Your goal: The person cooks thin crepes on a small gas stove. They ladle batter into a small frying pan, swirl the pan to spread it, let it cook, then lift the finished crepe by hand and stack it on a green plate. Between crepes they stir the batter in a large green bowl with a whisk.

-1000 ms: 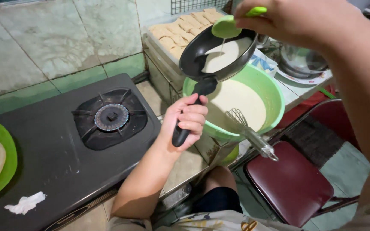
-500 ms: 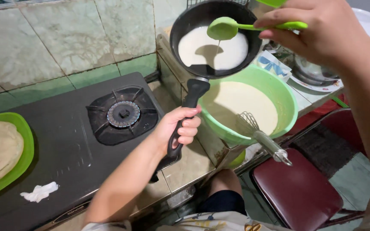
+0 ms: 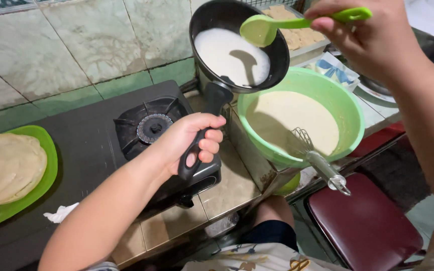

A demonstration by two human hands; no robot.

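Black pan [image 3: 237, 45] (thin white batter inside) in left hand's [image 3: 189, 140] closed grip, green ladle [image 3: 297, 24] pinched by right hand [image 3: 362, 40].

I'm gripping the pan [image 3: 237, 47], matt black metal with a smooth plastic handle; I'm holding a glossy green plastic ladle [image 3: 297, 24] over a shiny plastic bowl [image 3: 350, 113].

Pale marbled wall tiles [image 3: 76, 45] stood behind, green tile band [image 3: 51, 100] beneath. Beige tiled counter [image 3: 227, 193] ran along front edge. Dark red padded stool [image 3: 365, 226] sat lower right over grey-green floor [image 3: 428, 211].
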